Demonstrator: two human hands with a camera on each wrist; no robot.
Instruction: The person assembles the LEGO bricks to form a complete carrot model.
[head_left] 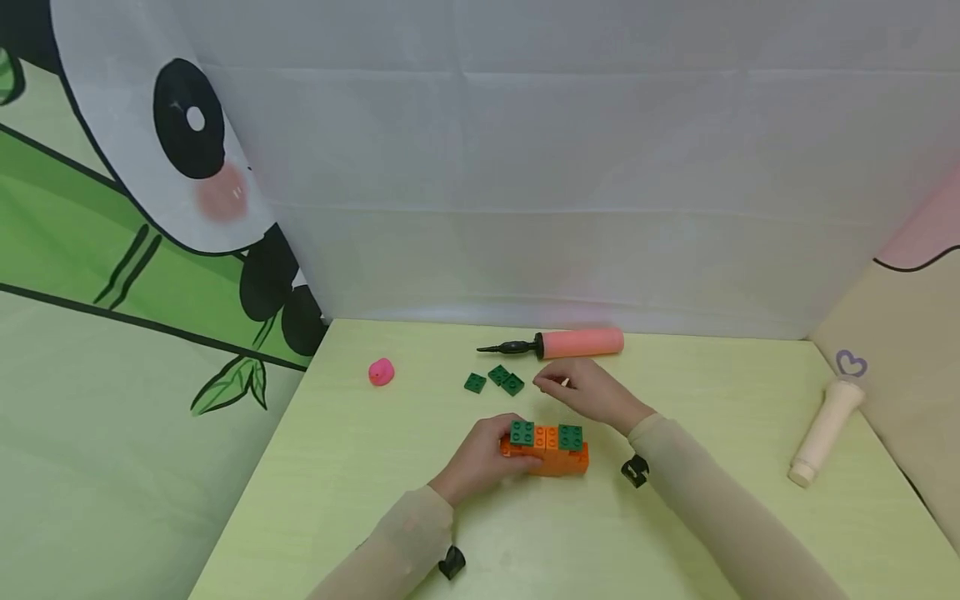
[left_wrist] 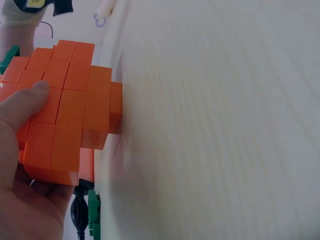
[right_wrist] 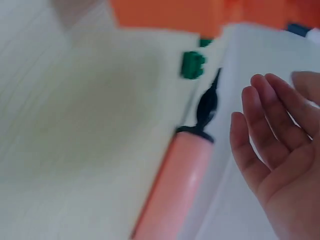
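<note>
My left hand (head_left: 483, 458) grips a stack of orange building bricks (head_left: 558, 463), its thumb across one face in the left wrist view. Two green bricks (head_left: 571, 437) sit on top of the stack, one at each end. The stack's stepped underside (left_wrist: 70, 115) faces the left wrist camera. Beyond the stack, my right hand (head_left: 588, 390) hovers with loosely bent fingers. In the right wrist view its fingers (right_wrist: 270, 120) hold nothing. Loose green bricks (head_left: 475, 382) lie on the table just left of the right hand's fingertips.
Behind the green bricks lies a pink hand pump (head_left: 581, 342) with a black nozzle. A small pink object (head_left: 381, 372) is at the table's left. Near the right edge rests a cream-coloured cylinder (head_left: 825, 433). A grey-white cloth (head_left: 525, 167) hangs behind the table (head_left: 337, 517).
</note>
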